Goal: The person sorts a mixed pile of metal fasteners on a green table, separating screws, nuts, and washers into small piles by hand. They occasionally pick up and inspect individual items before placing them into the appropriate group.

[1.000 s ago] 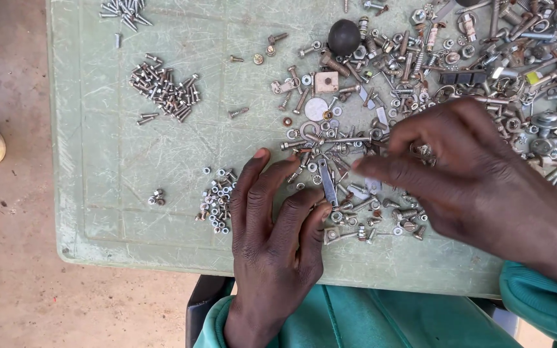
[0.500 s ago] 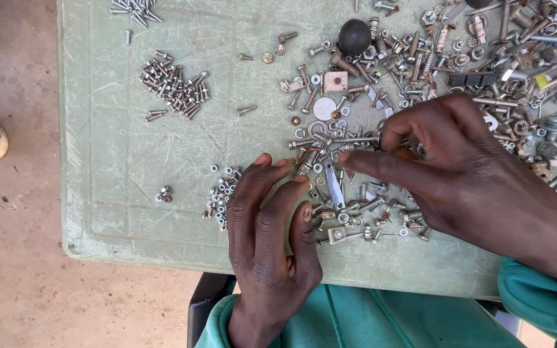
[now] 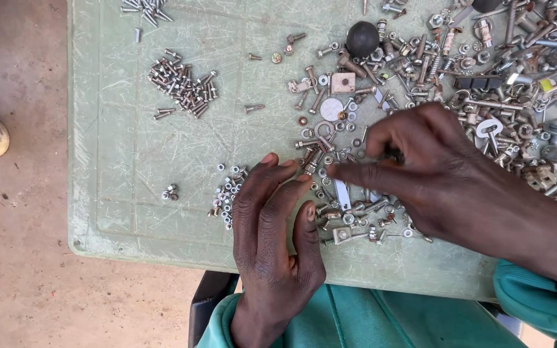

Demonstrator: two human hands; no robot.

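Two hands are working the mixed hardware pile on the green worktop. Left hand is lying flat, fingers together, just left of the pile's near edge. Right hand is pinching small, stiff, light, probably slippery pieces there; fingertip grip advisable

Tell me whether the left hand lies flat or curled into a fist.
Flat. The left hand rests palm down on the green table, fingers stretched out beside the small pile of nuts, holding nothing.
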